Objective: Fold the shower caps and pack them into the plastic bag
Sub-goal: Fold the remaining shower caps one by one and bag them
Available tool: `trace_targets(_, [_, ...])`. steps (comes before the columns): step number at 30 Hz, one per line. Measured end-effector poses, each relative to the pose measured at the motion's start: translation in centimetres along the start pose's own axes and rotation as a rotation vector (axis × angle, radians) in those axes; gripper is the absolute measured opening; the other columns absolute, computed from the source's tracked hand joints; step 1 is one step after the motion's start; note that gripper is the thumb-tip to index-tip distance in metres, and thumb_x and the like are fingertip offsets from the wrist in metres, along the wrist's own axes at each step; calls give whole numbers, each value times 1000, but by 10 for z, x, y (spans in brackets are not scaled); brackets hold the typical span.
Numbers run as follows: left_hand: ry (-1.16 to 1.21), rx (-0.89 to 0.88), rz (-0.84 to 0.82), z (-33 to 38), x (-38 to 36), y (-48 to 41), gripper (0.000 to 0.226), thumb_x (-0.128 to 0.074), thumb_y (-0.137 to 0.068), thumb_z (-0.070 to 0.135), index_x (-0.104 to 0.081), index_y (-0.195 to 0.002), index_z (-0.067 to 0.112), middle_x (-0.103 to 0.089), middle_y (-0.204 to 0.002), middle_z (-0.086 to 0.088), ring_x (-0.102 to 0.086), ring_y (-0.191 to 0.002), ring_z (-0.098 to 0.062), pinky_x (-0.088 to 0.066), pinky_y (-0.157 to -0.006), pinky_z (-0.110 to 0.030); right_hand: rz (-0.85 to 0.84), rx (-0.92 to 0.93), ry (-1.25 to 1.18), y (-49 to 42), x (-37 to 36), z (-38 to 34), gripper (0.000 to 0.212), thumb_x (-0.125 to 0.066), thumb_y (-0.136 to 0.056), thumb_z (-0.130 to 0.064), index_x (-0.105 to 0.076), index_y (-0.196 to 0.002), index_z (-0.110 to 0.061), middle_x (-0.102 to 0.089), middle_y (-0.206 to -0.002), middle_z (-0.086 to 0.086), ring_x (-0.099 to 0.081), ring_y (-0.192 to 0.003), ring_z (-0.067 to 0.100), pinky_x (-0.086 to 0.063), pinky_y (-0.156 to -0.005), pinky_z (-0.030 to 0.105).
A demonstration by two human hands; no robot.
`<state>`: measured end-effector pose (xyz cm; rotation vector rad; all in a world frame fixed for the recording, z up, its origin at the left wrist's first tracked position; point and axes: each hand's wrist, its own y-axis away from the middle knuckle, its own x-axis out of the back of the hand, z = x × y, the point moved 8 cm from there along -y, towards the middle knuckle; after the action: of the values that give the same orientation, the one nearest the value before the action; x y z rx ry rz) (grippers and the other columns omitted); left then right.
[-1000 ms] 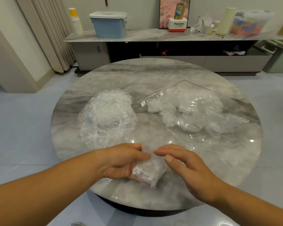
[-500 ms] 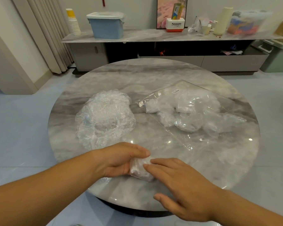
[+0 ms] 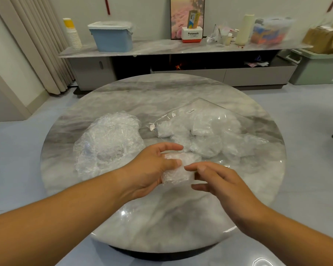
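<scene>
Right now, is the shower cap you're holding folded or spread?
Folded: the shower cap is a compact wad in the left hand.

Your left hand holds a folded shower cap over the near middle of the round marble table. The thumb presses on top and the forefinger is lifted free above it. Your right hand sits just right of that cap, fingers loosely spread, with the forefinger tip at the cap's edge; whether it touches is unclear. On the left of the table lies a heap of unfolded shower caps. Right of the heap lies the clear plastic bag, its mouth facing left, with packed caps inside. Beyond the table, a long sideboard carries a blue lidded bin and a stack of paper cups.
</scene>
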<state>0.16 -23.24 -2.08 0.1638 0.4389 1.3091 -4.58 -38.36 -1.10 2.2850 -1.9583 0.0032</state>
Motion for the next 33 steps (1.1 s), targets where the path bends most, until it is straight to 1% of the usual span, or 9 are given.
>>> trace_targets(3, [-13, -2, -18, 3, -18, -2, 32, -65, -90, -6, -67, -117, 12, -74, -109, -18, -73, -92, -28, -61, -80, -39, 108, 18, 52, 1, 23, -3, 31, -51, -103, -24, -81, -95, -23, -77, -101, -6, -70, -100, 10, -58, -92, 39])
trace_targets(6, [-122, -42, -43, 11, -35, -7, 22, -67, -95, 13, -68, -117, 17, -74, -113, -11, -72, -101, -23, -59, -89, -39, 238, 34, 62, 0, 57, -10, 40, -45, -105, -29, -80, -91, -18, -78, -92, -2, -73, -89, 13, -60, -81, 32])
trace_targets(9, [-379, -174, -36, 23, -49, -11, 20, -60, -99, 32, -71, -114, 26, -72, -115, 11, -66, -110, -2, -52, -99, -24, 452, 25, 32, -1, 106, -10, 51, -39, -108, -38, -78, -85, -14, -78, -85, 4, -73, -82, 22, -59, -77, 37])
trace_targets(11, [-604, -262, -47, 26, -61, -11, 23, -55, -100, 41, -69, -118, 35, -60, -131, 26, -53, -119, 11, -40, -106, -17, 591, -10, 46, 1, 140, -6, 56, -36, -108, -41, -77, -85, -12, -76, -80, 8, -72, -81, 27, -57, -77, 38])
trace_targets(13, [-881, -327, -108, 19, -78, -12, 32, -49, -101, 47, -63, -129, 40, -32, -156, 22, -28, -144, 3, -22, -116, -21, 671, -63, 83, 3, 166, 2, 59, -32, -108, -45, -75, -87, -12, -74, -82, 11, -71, -83, 31, -57, -79, 39])
trace_targets(16, [-1130, -318, -218, -2, -98, -12, 50, -40, -102, 54, -45, -149, 37, 5, -168, 14, 12, -151, -2, 2, -120, -23, 642, -154, 117, 0, 177, 18, 63, -26, -107, -53, -73, -95, -13, -74, -88, 13, -70, -88, 32, -55, -83, 40])
trace_targets(19, [-1243, -254, -259, -20, -103, -12, 63, -31, -101, 62, -24, -158, 36, 25, -163, 14, 30, -146, -4, 8, -125, -34, 563, -194, 129, -5, 166, 28, 66, -23, -106, -57, -71, -102, -13, -73, -94, 12, -69, -90, 28, -52, -81, 36])
trace_targets(25, [-1351, -264, -321, -35, -92, -9, 65, -27, -97, 69, -19, -157, 45, 33, -159, 18, 37, -142, -1, 3, -126, -41, 535, -288, 285, -15, 160, 37, 76, -16, -102, -67, -71, -106, -15, -71, -96, 8, -66, -95, 27, -48, -101, 48])
trace_targets(33, [-1516, -261, -345, -41, -102, -5, 73, -21, -99, 69, -6, -161, 33, 40, -157, 12, 41, -142, -7, 3, -126, -48, 539, -316, 349, -9, 160, 40, 79, -13, -101, -68, -72, -97, -16, -71, -91, 7, -65, -92, 27, -48, -101, 50])
